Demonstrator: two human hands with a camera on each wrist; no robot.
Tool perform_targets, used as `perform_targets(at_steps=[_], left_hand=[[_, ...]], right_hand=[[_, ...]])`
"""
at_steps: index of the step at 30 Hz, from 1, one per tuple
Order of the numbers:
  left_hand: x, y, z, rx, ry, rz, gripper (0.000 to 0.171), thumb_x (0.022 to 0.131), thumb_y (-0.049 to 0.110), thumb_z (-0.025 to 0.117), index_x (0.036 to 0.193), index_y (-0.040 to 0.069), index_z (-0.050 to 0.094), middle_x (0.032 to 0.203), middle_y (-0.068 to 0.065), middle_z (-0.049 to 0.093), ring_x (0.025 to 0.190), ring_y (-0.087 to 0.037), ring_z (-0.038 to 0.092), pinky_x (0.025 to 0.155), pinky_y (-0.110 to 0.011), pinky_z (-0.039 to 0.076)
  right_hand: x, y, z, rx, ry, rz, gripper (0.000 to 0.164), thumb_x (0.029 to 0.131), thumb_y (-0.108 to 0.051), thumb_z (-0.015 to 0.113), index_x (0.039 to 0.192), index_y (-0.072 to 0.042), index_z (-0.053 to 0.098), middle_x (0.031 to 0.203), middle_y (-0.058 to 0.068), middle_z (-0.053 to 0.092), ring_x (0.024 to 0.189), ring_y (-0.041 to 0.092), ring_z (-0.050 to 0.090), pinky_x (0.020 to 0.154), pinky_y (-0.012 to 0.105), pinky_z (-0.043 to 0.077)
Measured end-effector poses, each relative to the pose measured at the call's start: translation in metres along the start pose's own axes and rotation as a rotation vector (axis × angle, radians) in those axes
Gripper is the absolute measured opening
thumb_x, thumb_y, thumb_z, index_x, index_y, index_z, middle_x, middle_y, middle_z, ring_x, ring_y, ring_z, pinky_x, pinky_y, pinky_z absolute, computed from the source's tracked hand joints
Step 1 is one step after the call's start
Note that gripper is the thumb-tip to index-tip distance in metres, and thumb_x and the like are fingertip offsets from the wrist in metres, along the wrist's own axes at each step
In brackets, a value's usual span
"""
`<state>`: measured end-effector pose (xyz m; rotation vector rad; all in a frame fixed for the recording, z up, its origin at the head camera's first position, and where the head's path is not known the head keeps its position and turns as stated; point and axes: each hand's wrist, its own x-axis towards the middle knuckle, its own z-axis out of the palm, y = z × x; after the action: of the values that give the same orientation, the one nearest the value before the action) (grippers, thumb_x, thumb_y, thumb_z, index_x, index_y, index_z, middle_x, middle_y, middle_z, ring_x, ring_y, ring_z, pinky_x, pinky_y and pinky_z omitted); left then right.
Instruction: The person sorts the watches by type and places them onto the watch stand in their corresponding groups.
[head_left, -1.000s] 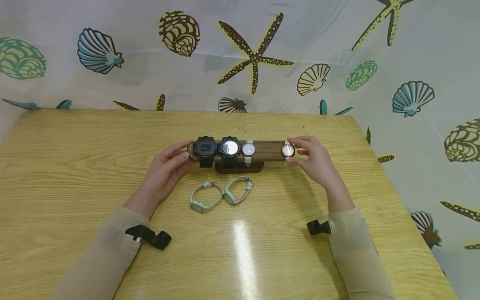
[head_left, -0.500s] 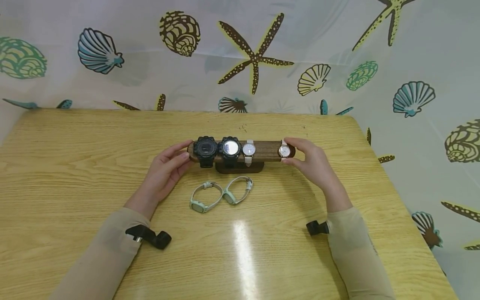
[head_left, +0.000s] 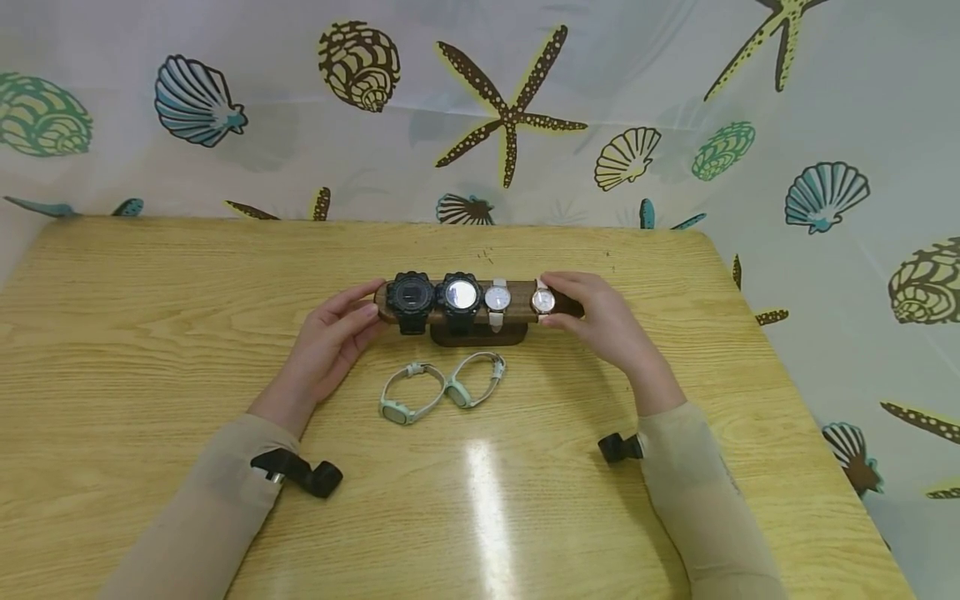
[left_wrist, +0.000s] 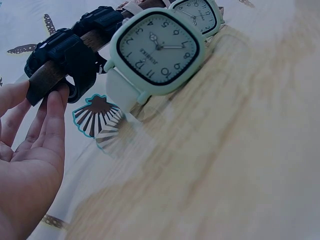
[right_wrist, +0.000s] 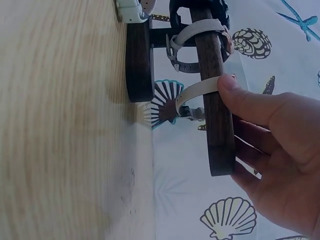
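Observation:
A dark wooden watch stand point(head_left: 522, 310) stands on the table, bearing several watches along its bar. My left hand point(head_left: 318, 346) grips the bar's left end between thumb and fingers, beside a black digital watch point(head_left: 411, 294). My right hand point(head_left: 611, 321) pinches a white-strapped watch point(head_left: 543, 301) above and below its face, on the right part of the bar. In the right wrist view its light strap point(right_wrist: 197, 90) loops round the bar, with the thumb on it. Left of it sit another white-strapped watch point(head_left: 497, 298) and a second black watch point(head_left: 461, 295).
Two mint-green watches point(head_left: 405, 413) lie in front of the stand on the wooden table point(head_left: 225, 275). One mint watch point(left_wrist: 157, 50) looms large in the left wrist view. A curtain point(head_left: 300, 158) printed with shells and starfish hangs behind the table and along its right.
My right hand has slid the white-strapped watch leftward along the bar from its right end, closer to the other watches. The left hand stays at the bar's left end.

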<state>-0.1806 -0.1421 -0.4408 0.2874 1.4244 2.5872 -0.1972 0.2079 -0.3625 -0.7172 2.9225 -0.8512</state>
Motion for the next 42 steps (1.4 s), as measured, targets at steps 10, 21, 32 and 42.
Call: perform_targets(at_steps=[10,21,32,42], left_hand=[[0.001,0.001,0.000,0.001,0.002,-0.002,0.040,0.097,0.001,0.054,0.137,0.003,0.051,0.125,-0.010,0.055,0.107,-0.017,0.060,0.095,-0.029,0.048],[0.001,0.000,0.000,0.000,-0.005,0.002,0.042,0.097,0.000,0.053,0.139,0.001,0.049,0.122,-0.008,0.058,0.105,-0.017,0.061,0.095,-0.029,0.049],[0.000,0.000,0.000,-0.006,-0.003,0.004,0.040,0.097,0.000,0.053,0.137,0.003,0.052,0.122,-0.008,0.058,0.105,-0.017,0.061,0.094,-0.029,0.049],[-0.001,0.000,0.000,0.012,0.006,-0.005,0.041,0.096,0.002,0.055,0.137,0.004,0.052,0.126,-0.010,0.054,0.108,-0.018,0.060,0.097,-0.031,0.047]], right_hand=[[0.010,-0.008,0.005,-0.020,-0.033,-0.054,0.059,0.088,-0.024,0.070,0.140,-0.008,0.049,0.139,0.012,0.049,0.129,0.031,0.042,0.110,0.043,0.033],[0.015,-0.013,0.008,-0.038,-0.058,-0.078,0.059,0.089,-0.025,0.069,0.141,-0.008,0.048,0.140,0.011,0.048,0.129,0.030,0.043,0.109,0.042,0.034],[0.016,-0.014,0.008,-0.046,-0.079,-0.080,0.059,0.089,-0.025,0.069,0.142,-0.008,0.047,0.141,0.012,0.047,0.129,0.030,0.043,0.109,0.043,0.034],[0.017,-0.021,0.010,0.008,0.023,-0.149,0.043,0.092,-0.021,0.065,0.132,-0.008,0.059,0.133,0.009,0.055,0.124,0.027,0.047,0.106,0.041,0.038]])
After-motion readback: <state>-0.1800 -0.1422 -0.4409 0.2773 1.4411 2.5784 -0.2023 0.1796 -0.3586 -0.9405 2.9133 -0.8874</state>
